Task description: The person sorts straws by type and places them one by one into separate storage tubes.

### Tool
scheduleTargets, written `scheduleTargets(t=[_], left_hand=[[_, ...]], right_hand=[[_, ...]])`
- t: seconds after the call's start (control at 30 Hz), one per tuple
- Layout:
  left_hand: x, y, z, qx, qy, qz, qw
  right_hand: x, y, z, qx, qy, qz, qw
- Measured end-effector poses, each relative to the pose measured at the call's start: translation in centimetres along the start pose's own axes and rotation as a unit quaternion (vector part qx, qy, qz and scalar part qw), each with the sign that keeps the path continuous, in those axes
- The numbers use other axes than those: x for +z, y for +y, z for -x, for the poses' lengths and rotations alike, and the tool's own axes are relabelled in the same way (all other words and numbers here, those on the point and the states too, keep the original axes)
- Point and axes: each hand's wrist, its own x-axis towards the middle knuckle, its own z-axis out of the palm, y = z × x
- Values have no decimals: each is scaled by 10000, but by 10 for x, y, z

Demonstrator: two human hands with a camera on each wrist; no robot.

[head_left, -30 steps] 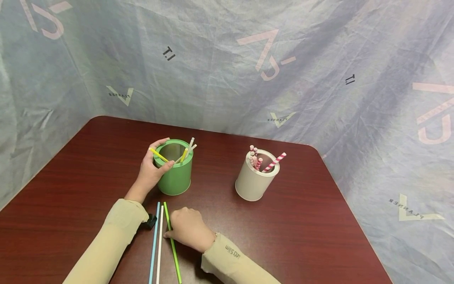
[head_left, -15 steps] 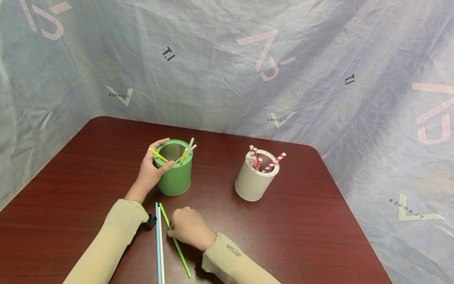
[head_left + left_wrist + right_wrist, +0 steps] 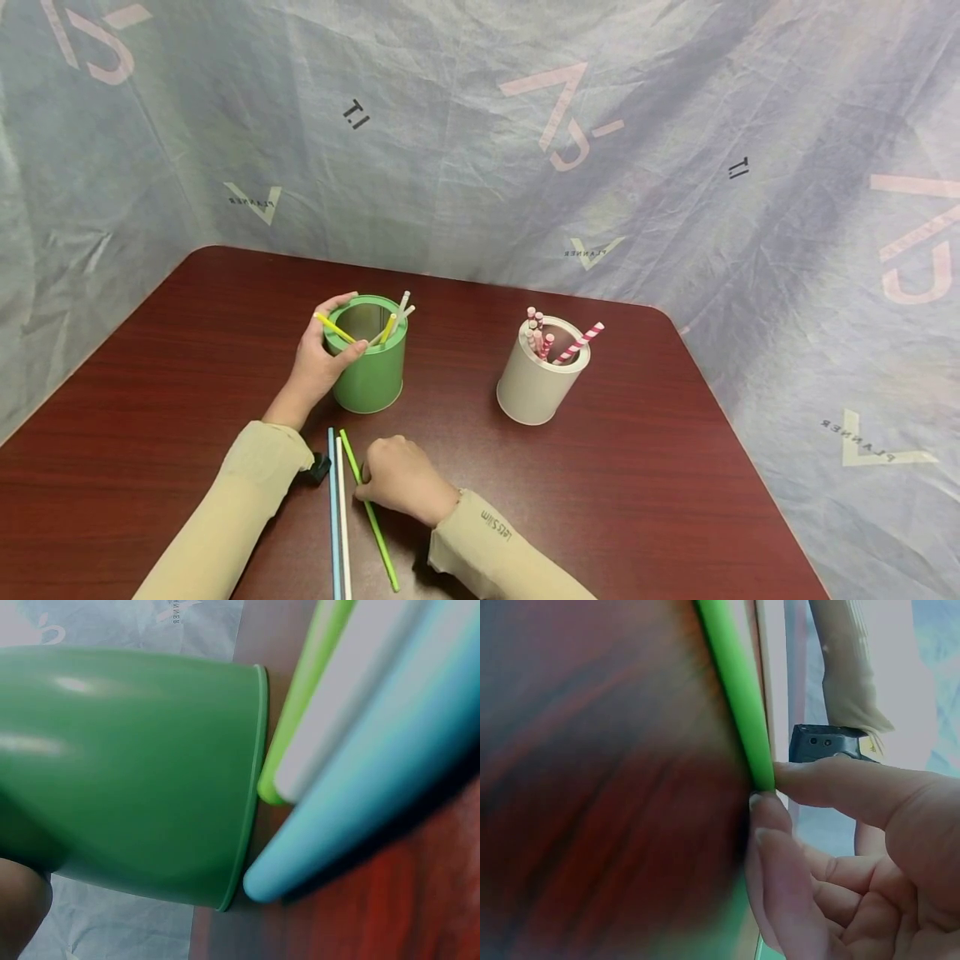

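My left hand (image 3: 311, 367) holds the green can (image 3: 369, 379) by its rim, thumb on the near side and fingers round the far left. Yellow straws (image 3: 334, 327) and pale straws (image 3: 405, 307) stick out of this can. Nearer to me, my right hand (image 3: 407, 482) pinches a bright green straw (image 3: 382, 546) between thumb and fingertips, plain in the right wrist view (image 3: 761, 761). A white straw (image 3: 344, 533) and a blue straw (image 3: 334, 517) lie side by side just left of it. In the left wrist view, the three straw ends are close to the can's base.
A cream can (image 3: 528, 392) holding several pink-and-white striped straws (image 3: 581, 342) stands to the right on the dark red table (image 3: 637, 475). Printed grey cloth (image 3: 450, 167) hangs behind the table and at its sides. A black wrist camera (image 3: 318, 468) sits under my left wrist.
The green straw has turned so its near end swung right, then slightly back left. The blue and white straws have shifted to a steeper line. My left hand and both cans have stayed put.
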Motion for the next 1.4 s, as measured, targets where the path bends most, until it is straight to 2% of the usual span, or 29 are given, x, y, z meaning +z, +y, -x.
scheduleTargets(t=[0.33, 0.63, 0.8, 0.9, 0.97, 1.07, 1.13, 1.27, 1.4], left_hand=[[0, -2, -1, 74, 5, 47, 10000], [-1, -3, 0, 0, 9, 137, 9999], [0, -3, 0, -29, -26, 130, 9999], [0, -3, 0, -7, -43, 144, 9999], [0, -4, 0, 12, -47, 136, 9999], [-1, -3, 0, 33, -50, 127, 9999], [-1, -3, 0, 53, -40, 85, 9999], [-1, -4, 0, 42, -41, 48, 10000], [0, -3, 0, 23, -45, 91, 9999]], right_hand=[[0, 0, -2, -6, -90, -3, 10000], [1, -3, -4, 111, 5, 297, 9995], [2, -1, -4, 90, 41, 70, 9999], [1, 2, -3, 184, -76, -287, 9994], [1, 4, -3, 293, -223, -712, 9968], [0, 9, -3, 520, -432, -1634, 9842], [0, 12, -3, 646, -493, -2316, 9694], [3, 19, -3, 813, -509, -3383, 9361], [8, 24, -4, 943, -610, -4299, 8959]])
